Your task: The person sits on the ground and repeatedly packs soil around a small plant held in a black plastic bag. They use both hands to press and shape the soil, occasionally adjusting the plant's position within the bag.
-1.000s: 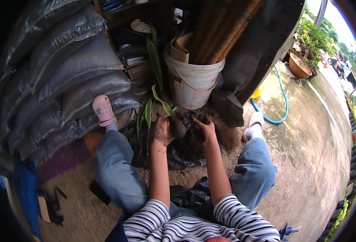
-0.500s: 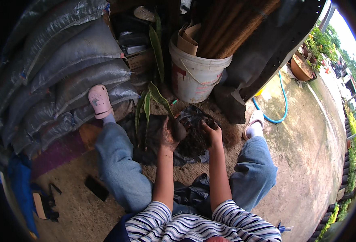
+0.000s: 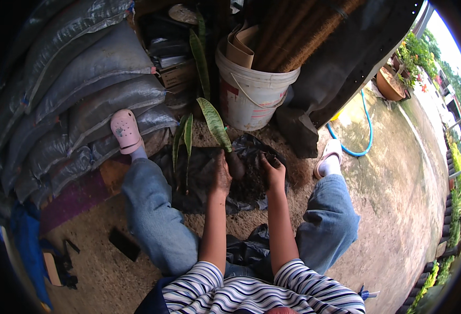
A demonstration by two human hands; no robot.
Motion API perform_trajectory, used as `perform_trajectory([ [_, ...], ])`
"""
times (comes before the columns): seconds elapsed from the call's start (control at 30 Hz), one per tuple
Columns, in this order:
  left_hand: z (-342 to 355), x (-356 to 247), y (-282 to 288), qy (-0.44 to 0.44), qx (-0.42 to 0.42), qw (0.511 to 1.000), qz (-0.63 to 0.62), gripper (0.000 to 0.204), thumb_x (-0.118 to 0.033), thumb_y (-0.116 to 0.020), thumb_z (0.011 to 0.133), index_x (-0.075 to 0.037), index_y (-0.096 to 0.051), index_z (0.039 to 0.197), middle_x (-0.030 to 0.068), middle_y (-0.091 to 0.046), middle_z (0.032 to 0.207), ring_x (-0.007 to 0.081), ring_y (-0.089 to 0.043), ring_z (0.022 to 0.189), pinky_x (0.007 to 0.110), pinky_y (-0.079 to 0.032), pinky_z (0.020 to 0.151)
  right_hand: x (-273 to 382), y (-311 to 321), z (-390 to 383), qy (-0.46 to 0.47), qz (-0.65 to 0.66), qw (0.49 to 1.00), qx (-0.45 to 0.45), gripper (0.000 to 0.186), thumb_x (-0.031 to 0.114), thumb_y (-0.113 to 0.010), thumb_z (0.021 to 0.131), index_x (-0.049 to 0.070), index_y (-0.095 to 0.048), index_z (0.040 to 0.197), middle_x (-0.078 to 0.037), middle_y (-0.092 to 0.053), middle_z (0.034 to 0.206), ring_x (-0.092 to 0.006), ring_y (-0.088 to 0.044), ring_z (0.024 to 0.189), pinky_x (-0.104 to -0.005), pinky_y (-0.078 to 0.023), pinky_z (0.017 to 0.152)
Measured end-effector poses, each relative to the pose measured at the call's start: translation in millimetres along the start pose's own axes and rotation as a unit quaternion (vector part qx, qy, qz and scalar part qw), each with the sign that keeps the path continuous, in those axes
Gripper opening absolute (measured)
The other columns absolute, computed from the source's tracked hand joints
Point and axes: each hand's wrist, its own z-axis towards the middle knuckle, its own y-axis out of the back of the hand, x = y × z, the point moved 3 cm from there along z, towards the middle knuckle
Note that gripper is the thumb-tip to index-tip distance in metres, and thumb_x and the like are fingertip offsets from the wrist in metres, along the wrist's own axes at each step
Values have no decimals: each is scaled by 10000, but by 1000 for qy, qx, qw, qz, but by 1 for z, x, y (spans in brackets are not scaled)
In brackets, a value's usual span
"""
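Note:
My left hand (image 3: 221,176), smeared with soil, is closed at the base of a snake plant leaf (image 3: 214,123). The green leaf with pale edges stands up and leans left from the fingers. A rounded brown shape beside the thumb side cannot be made out. My right hand (image 3: 274,171) has its fingers curled at the right rim of an open black plastic bag (image 3: 251,142). Dark soil (image 3: 248,183) lies in the bag between both hands; some fingertips are hidden there. Two narrower snake plant leaves (image 3: 188,133) stand left of my left hand, on black plastic sheeting (image 3: 199,204).
A white bucket (image 3: 251,104) with brown poles stands just beyond the bag. A dark block (image 3: 298,133) sits to its right. Filled grey sacks (image 3: 94,68) are stacked at the left. A blue hose (image 3: 369,131) curves at the right, and a phone-like black slab (image 3: 124,244) lies lower left.
The snake plant leaf has swung up straighter and to the right. My left hand has turned, its palm now facing more inward. My right hand stays about where it was at the bag.

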Motion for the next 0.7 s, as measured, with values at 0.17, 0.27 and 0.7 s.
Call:
perform_trajectory([
  [0.17,-14,-5,-16,29,-34,999,16,704,-547,-317,912,-109,-164,1442,47,-90,1510,179,-27,1393,384,-25,1085,-5,5,3,-3,-4,1000,-27,196,76,-661,810,-59,-623,948,-66,-658,850,-107,-599,709,-241,-478,645],
  [0.27,-18,-9,-19,27,-21,999,36,740,-576,-288,914,-103,-97,1450,65,-70,1514,188,-29,1396,335,-43,1099,-4,4,1,4,11,1000,-29,196,72,-665,804,-65,-624,939,-73,-660,847,-110,-601,707,-239,-475,641],
  [0.7,-10,2,-18,5,-3,1000,28,841,-641,-307,866,-96,-47,1451,63,1,1518,198,26,1394,356,-19,1096,5,-7,-4,148,-189,970,-22,253,47,-620,805,-61,-601,1033,-118,-650,984,-158,-590,926,-277,-446,836],
])
